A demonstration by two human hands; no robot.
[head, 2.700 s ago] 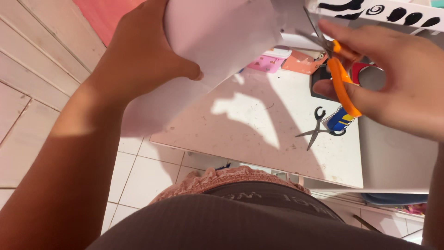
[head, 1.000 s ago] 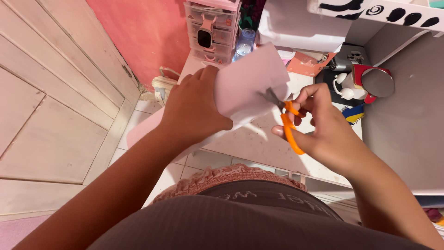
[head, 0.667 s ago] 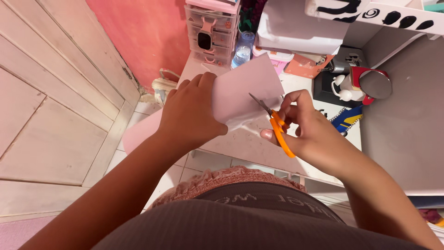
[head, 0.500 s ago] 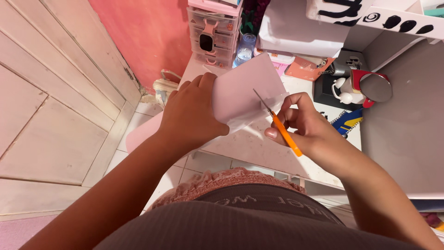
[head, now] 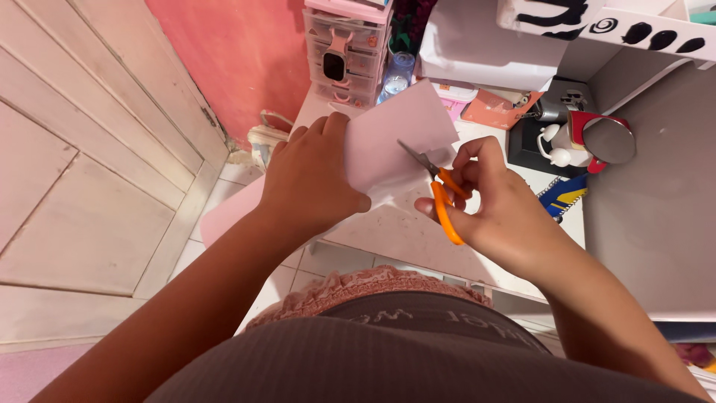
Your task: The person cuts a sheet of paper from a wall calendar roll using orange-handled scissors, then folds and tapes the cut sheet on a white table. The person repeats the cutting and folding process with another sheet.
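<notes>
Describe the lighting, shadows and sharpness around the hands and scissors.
Head view: soft, even light; the paper casts a faint shadow on the table; the left hand, right hand and scissors are sharp; the edges bow slightly.

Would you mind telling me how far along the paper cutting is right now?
Done: the left hand grips the pink paper. In hand: the right hand works the orange scissors, blades open at the sheet's right edge. Left: nearly all; no finished cut line shows yet.
</notes>
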